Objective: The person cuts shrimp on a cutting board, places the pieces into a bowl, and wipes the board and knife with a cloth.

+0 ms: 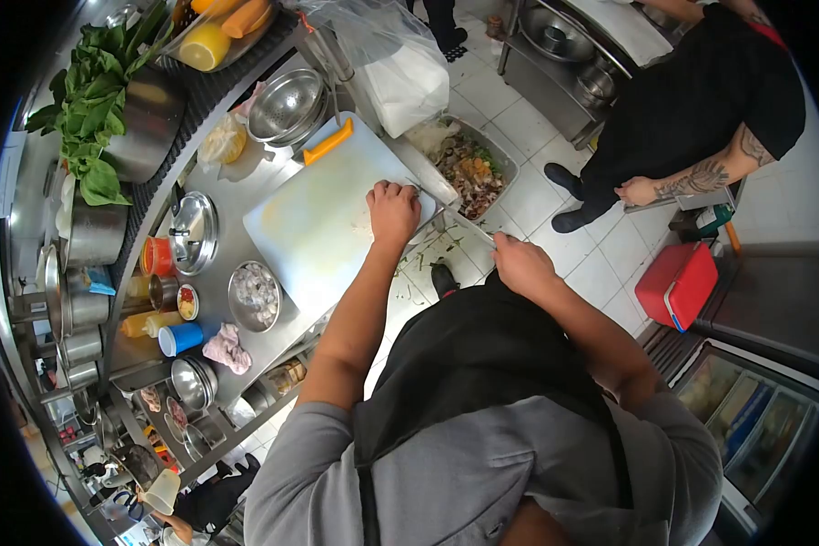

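Observation:
My left hand (394, 214) rests on the pale cutting board (309, 232), near its right edge. Its fingers are curled, and whatever lies under them is hidden. My right hand (521, 264) is closed around the handle of a knife (467, 225), whose thin blade points toward the board's edge by my left hand. An orange-handled tool (328, 142) lies at the board's far edge. Beside the board's left side stands a metal bowl (255, 296) of greyish-white pieces that look like shrimp.
A bin of food scraps (471, 173) stands beyond the board. Colanders (287, 105), a pot lid (194, 234), a blue cup (180, 338) and a crumpled cloth (227, 349) sit on the counter. A co-worker (692, 118) stands at right, near a red cooler (678, 285).

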`<state>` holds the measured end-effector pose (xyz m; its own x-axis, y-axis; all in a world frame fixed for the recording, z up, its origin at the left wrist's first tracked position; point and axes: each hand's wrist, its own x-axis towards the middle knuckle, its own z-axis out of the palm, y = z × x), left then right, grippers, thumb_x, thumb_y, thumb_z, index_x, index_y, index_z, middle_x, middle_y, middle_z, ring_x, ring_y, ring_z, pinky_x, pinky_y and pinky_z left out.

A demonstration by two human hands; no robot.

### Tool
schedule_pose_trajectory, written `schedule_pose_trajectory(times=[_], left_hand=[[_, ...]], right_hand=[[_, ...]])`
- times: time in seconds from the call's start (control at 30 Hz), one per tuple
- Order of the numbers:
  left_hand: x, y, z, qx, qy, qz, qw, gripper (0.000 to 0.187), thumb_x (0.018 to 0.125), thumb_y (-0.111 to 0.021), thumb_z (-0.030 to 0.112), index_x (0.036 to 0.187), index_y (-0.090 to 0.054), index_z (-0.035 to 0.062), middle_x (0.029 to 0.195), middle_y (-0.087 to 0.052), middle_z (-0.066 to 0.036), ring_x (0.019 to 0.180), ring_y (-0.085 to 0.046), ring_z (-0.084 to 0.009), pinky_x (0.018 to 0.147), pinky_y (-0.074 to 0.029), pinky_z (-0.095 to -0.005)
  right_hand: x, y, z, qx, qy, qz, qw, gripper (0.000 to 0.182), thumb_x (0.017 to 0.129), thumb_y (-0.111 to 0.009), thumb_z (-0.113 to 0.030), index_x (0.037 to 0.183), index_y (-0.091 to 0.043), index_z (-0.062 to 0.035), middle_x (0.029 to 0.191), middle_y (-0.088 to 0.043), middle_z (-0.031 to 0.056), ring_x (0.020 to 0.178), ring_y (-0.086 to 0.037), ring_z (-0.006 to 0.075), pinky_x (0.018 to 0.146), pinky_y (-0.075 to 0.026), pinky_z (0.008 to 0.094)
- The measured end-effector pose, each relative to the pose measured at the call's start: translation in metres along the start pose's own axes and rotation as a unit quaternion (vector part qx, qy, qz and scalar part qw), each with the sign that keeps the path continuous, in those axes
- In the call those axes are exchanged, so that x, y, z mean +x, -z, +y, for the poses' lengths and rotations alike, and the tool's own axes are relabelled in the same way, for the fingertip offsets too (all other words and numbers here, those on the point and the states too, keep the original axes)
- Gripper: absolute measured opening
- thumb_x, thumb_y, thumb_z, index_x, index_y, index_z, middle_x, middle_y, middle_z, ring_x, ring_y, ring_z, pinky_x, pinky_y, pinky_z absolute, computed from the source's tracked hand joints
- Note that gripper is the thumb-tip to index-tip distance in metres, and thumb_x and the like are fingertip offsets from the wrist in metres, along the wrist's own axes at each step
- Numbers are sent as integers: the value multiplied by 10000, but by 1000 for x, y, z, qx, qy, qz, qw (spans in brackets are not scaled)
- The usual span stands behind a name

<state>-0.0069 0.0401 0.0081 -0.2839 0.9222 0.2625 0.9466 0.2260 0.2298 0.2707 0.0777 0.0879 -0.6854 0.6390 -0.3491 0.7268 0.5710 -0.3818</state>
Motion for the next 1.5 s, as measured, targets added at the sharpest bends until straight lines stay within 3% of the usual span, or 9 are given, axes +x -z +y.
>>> schedule_pose_trajectory(times=[0.27,0.57,0.8,0.93,1.07,1.23,1.5], left_hand=[[1,-1,1,4,10,4,1000,188,799,-701,186,967,-752,121,1017,-705,-79,1121,-555,-316,961,-407,-473],[-2,-9,0,7,22,16,1000,182,842,-662,202,965,-733,89,1001,-704,-87,1115,-555,-310,963,-405,-475],[5,0,-5,7,40,26,999,178,891,-623,212,925,-720,67,986,-712,-106,1080,-569,-312,941,-423,-460],[14,2,-16,43,79,-25,996,202,885,-633,229,947,-734,66,985,-716,-112,1083,-577,-322,922,-445,-477],[13,15,-23,-16,35,-58,998,245,860,-630,209,1029,-722,57,1024,-707,-133,1098,-574,-334,934,-452,-479],[8,19,-41,-15,-35,-98,994,315,834,-606,148,1121,-700,59,1092,-691,-149,1125,-558,-348,986,-445,-463],[27,29,-60,-227,82,-128,962,280,866,-587,122,1108,-664,4,1034,-707,-229,981,-661,-434,889,-522,-475]], right_hand=[[-10,7,-14,-3,-17,-12,1000,205,988,-552,-182,1090,-525,-7,988,-696,247,879,-701,434,768,-550,531],[8,-15,-14,-1,-32,-32,999,228,887,-509,-33,1113,-521,-6,999,-683,261,928,-694,445,793,-542,540],[-6,-10,-3,11,-27,-32,999,231,901,-504,-49,1126,-521,-2,1005,-686,268,935,-691,451,800,-542,542],[-13,-7,0,25,-19,-44,999,227,924,-510,-90,1126,-530,10,964,-694,280,928,-686,459,801,-534,552],[-10,-1,7,61,-8,-25,998,232,952,-519,-162,1103,-543,13,919,-696,276,907,-677,471,810,-520,568],[7,8,17,47,-64,45,996,242,967,-521,-200,1095,-546,3,916,-696,266,890,-671,477,807,-514,573],[20,-10,39,26,-112,90,989,226,980,-487,-197,1098,-539,-11,1027,-688,266,904,-686,455,807,-536,556]])
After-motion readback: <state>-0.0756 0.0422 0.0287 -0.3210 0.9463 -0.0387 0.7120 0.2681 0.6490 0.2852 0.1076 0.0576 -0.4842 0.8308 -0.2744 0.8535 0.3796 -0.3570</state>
